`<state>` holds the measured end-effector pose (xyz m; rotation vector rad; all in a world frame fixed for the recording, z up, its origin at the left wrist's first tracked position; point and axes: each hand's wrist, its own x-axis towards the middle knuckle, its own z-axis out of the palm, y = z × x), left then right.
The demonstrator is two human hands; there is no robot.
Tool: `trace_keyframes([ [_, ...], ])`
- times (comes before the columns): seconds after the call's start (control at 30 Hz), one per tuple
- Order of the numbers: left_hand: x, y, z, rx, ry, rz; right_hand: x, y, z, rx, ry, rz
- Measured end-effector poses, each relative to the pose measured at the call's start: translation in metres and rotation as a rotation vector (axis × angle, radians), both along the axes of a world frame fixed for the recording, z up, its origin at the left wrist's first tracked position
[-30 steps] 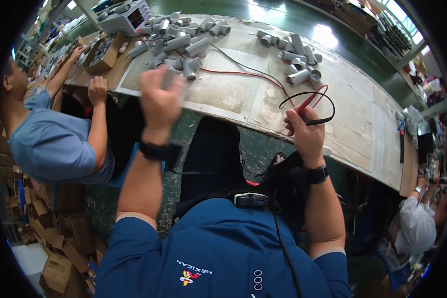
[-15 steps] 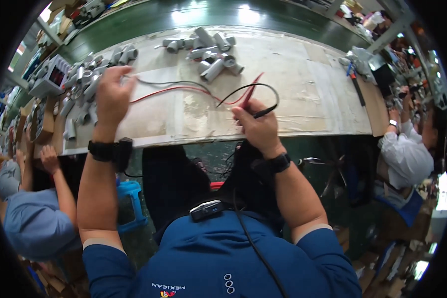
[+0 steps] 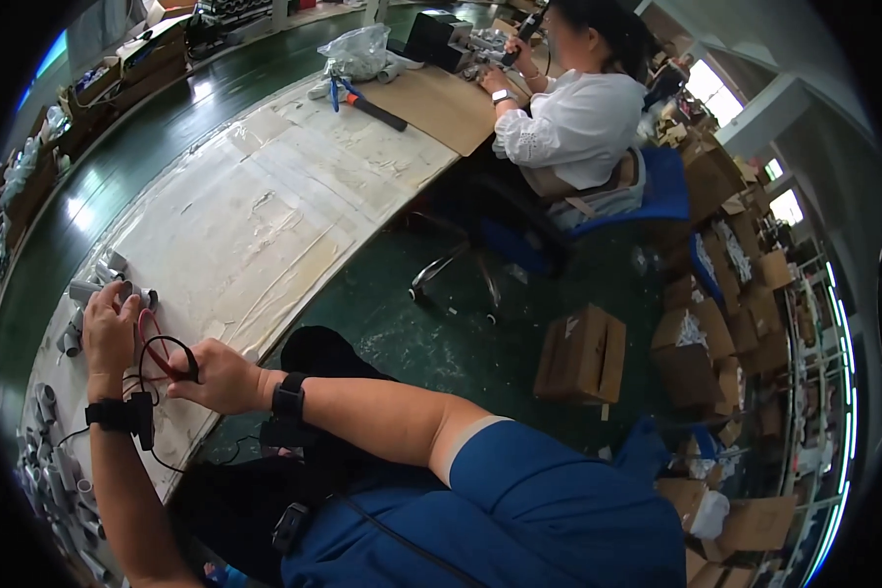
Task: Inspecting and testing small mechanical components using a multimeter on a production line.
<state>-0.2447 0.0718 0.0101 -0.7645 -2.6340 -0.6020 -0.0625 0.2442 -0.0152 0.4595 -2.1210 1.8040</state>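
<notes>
My right hand (image 3: 211, 377) is closed around a pair of test leads, one red and one black. The black lead (image 3: 195, 358) loops up from my fingers, with the red lead (image 3: 145, 321) beside it; their tips are partly hidden. Farther over the table, my left hand (image 3: 110, 333) has its fingers and thumb closed about a grey pipe fitting (image 3: 124, 291). Other grey fittings (image 3: 81, 291) lie against and around that hand. Dark bands with small boxes are strapped to both my wrists.
More grey fittings (image 3: 57, 480) are heaped at the lower left of the worn white table (image 3: 245, 211). Pliers (image 3: 336, 93) and an orange-and-black tool (image 3: 377, 110) lie near its far end. A co-worker in white (image 3: 583, 122) sits there. A cardboard box (image 3: 580, 355) stands on the floor.
The view has swung to the right. My left hand has moved from the table's left side to the middle group of grey fittings. My right hand still holds the test leads.
</notes>
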Motion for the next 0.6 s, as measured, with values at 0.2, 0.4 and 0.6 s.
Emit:
trace_keyframes([
  [0.2,0.000,0.037,0.016,0.027,-0.122,-0.071,0.001,0.001,0.010,-0.106,-0.012,0.018],
  [0.4,-0.016,0.036,0.004,-0.214,-0.118,-0.009,-0.004,-0.019,0.006,-0.118,0.084,0.047],
  [0.6,-0.006,0.069,0.003,-0.007,-0.248,-0.034,-0.002,0.008,0.013,-0.119,-0.213,0.045],
])
